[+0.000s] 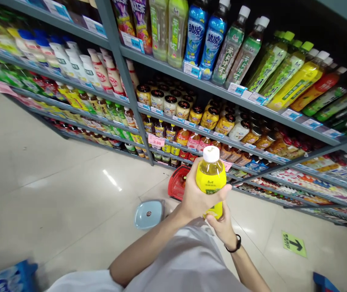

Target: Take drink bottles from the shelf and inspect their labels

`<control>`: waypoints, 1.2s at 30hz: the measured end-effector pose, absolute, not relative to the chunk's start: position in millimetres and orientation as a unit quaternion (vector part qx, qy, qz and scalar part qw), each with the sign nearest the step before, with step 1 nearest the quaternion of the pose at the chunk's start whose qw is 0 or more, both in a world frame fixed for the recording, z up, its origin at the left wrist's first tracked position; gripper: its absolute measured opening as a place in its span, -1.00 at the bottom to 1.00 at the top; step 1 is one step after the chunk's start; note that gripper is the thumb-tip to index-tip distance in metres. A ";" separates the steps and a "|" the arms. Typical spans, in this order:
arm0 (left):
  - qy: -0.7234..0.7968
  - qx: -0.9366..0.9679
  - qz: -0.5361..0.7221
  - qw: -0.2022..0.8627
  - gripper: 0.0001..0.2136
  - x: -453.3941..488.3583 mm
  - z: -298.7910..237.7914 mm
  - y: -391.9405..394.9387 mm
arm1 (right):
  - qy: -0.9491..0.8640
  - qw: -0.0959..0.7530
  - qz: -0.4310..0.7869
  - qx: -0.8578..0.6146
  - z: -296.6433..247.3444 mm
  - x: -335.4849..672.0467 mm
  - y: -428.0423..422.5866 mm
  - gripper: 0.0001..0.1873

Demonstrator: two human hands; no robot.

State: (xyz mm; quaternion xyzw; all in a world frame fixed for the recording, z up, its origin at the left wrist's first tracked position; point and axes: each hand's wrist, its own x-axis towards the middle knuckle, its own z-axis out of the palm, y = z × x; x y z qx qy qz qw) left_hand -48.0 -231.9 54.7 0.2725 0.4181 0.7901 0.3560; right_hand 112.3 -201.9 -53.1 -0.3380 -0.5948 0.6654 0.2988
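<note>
Store shelving (210, 87) fills the upper frame, well above and beyond the fingers: rows of bottled drinks, jars and price tags on grey metal shelves running back to the left. Pale glossy floor tiles (54, 178) spread below and to the left of the hands. A green arrow floor sticker (294, 243) lies off to the right of the right wrist. A red basket (178, 182) sits on the floor just behind the left hand, partly hidden by it. A light blue stool (148, 213) stands on the floor left of the left forearm, near the basket.

Left hand (196, 196): fingers wrapped round the middle of a yellow drink bottle (211, 178), thumb across the label front, firm hold. Right hand (222, 225): under and behind the bottle base, fingers curled against the bottom part, touching it; exact finger spread is partly hidden by the bottle. A black wristband (234, 246) is on the right wrist.

The bottle is upright, slightly tilted, held between both hands in mid air in front of the lower shelves. Its white cap (211, 154) is on, sticking up above the left fingers.
</note>
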 end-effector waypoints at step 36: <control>0.543 0.317 0.723 0.286 -0.31 -4.8 17.0 -237.6 | -0.490 0.224 0.769 -0.345 -58.5 136.1 -215.5 -0.27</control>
